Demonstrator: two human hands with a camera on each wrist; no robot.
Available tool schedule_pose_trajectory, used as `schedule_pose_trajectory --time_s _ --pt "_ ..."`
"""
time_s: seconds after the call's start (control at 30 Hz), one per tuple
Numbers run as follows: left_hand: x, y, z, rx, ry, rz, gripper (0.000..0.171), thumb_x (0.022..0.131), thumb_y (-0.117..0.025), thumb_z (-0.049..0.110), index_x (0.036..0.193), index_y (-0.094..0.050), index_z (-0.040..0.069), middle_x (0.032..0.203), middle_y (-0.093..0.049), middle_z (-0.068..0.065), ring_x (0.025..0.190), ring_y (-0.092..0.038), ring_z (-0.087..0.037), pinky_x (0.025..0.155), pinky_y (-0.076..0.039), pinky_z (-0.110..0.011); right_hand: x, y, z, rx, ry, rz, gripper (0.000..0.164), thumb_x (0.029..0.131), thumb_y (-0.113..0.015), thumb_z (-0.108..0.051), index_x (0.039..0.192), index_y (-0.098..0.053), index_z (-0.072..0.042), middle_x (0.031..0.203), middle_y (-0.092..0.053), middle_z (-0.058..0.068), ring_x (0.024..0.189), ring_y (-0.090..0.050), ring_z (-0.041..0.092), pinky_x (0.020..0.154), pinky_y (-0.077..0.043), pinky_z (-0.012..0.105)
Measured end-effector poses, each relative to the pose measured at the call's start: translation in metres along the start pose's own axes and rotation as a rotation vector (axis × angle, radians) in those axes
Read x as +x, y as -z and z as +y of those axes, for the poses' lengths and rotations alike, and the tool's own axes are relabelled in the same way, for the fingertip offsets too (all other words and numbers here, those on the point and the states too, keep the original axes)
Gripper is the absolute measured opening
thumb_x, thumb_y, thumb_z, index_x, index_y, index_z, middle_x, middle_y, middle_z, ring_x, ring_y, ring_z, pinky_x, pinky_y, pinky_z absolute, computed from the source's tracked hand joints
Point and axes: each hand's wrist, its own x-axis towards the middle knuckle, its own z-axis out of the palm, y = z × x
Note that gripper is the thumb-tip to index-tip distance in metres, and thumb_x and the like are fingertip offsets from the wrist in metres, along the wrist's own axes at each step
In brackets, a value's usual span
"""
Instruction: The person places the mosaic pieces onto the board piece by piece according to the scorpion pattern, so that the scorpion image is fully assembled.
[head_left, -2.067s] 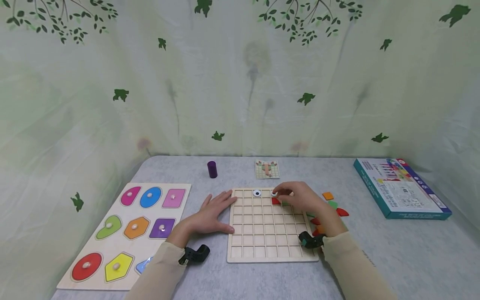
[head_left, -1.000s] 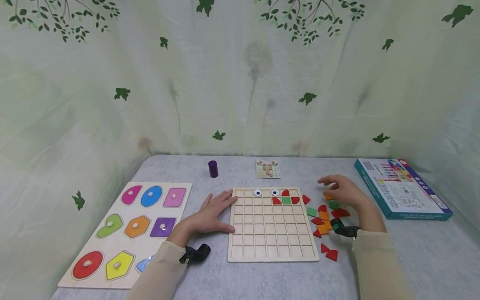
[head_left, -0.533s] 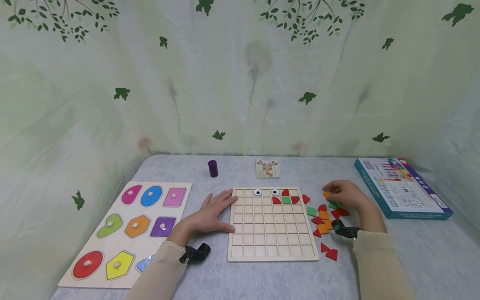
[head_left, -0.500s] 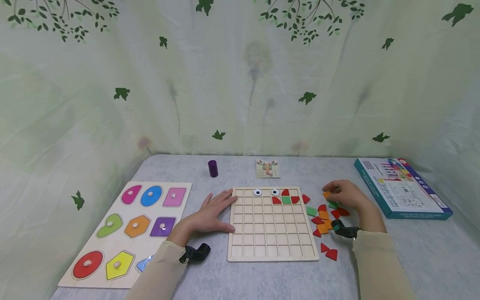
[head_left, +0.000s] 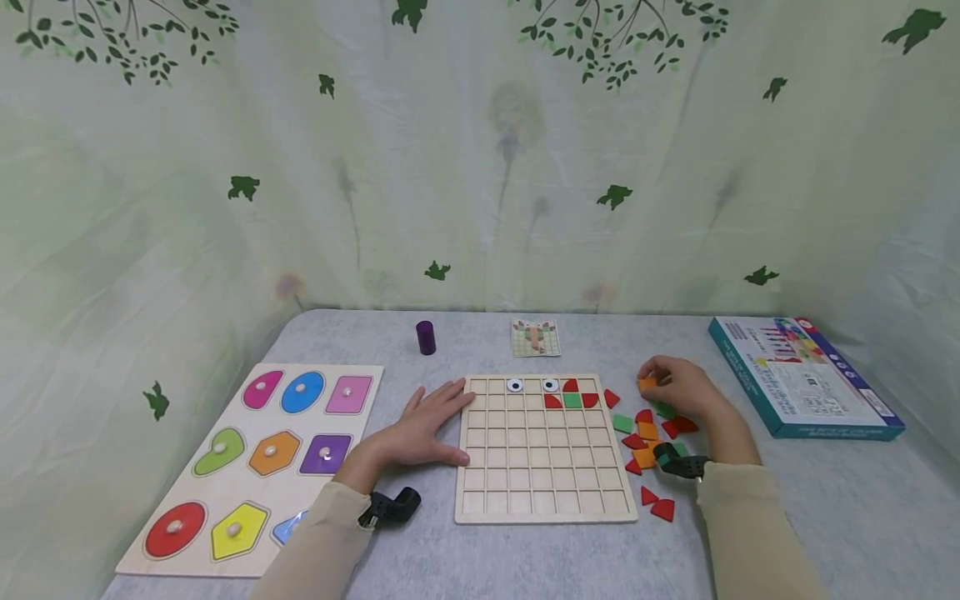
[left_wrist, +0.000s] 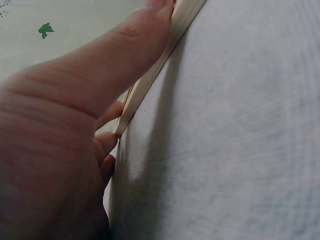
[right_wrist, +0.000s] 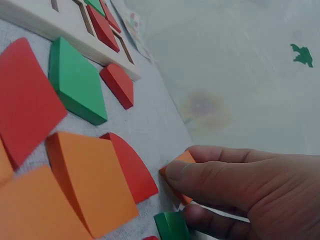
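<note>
Right hand (head_left: 682, 389) pinching orange block (head_left: 646, 384), seemingly square, left hand (head_left: 420, 432) touching board (head_left: 540, 457)

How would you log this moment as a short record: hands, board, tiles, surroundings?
Left hand: touches the left edge of the wooden grid board
Right hand: pinches an orange tile
On grid: two eye tiles, three red quarter-circle tiles, one green square tile
Loose right of board: red tiles, green tiles, orange tiles
Beyond board: purple cylinder, picture card
Far left: knobbed shape puzzle
Far right: teal-sided box
</note>
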Motion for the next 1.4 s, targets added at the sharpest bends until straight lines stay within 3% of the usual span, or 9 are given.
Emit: schedule_pose_trajectory --time_s 0.57,0.77,1.17,1.4 --pt "0.000 0.001 -0.001 0.011 0.010 -0.003 0.099 0.080 -0.079 0.051 0.159 -0.029 0.016 0.170 -0.013 -0.010 0.157 -0.010 -0.033 0.124 0.003 -0.062 0.002 -0.008 -0.031 -0.010 0.131 0.121 0.016 0.099 -0.062 -0.019 0.114 -0.067 -0.013 0.110 -0.063 0.013 0.095 -0.058 0.028 0.075 -0.052 0.028" --pt "0.000 0.000 -0.001 0.009 0.009 -0.004 0.099 0.081 -0.078 0.052 0.159 -0.029 0.017 0.170 -0.013 -0.008 0.158 -0.009 -0.031 0.124 0.004 -0.061 0.003 -0.013 -0.041 0.050 0.158 0.079 0.023 0.098 -0.063 -0.015 0.120 -0.066 -0.012 0.116 -0.063 0.016 0.094 -0.060 0.028 0.069 -0.055 0.025" --pt "0.001 0.000 0.000 0.007 0.015 -0.004 0.098 0.081 -0.078 0.052 0.159 -0.029 0.017 0.170 -0.013 -0.007 0.158 -0.009 -0.030 0.124 0.005 -0.061 0.001 -0.026 -0.059 0.027 0.212 0.036 0.031 0.094 -0.067 -0.013 0.125 -0.067 -0.012 0.121 -0.066 0.013 0.104 -0.060 0.028 0.083 -0.058 0.034" --pt "0.001 0.000 -0.001 0.005 0.013 -0.002 0.099 0.080 -0.078 0.052 0.159 -0.030 0.016 0.170 -0.013 -0.008 0.157 -0.009 -0.032 0.124 0.005 -0.062 0.000 -0.032 -0.071 0.031 0.282 0.035 0.029 0.095 -0.067 -0.014 0.124 -0.069 -0.011 0.117 -0.069 0.012 0.099 -0.062 0.025 0.073 -0.057 0.029"
